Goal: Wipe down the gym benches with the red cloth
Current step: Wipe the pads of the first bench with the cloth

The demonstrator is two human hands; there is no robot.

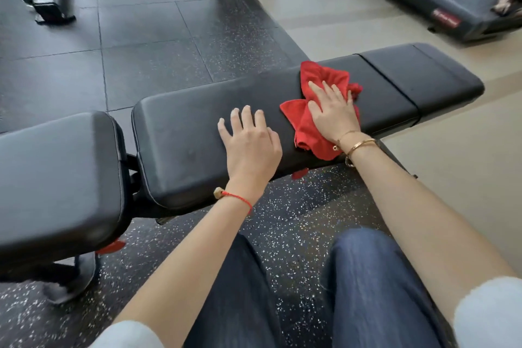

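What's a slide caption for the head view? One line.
Right hand presses the red cloth flat on the black gym bench; left hand rests open beside it.

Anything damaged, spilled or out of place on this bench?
Nothing stands out. The right hand presses the crumpled red cloth flat on the bench pad; the left hand rests open beside it. The padding looks intact and dry.

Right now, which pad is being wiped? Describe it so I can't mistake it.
Find the black gym bench running across the middle. It is the long centre pad, where the right hand presses the red cloth. Unlike the short pad at the left end, it carries both hands.
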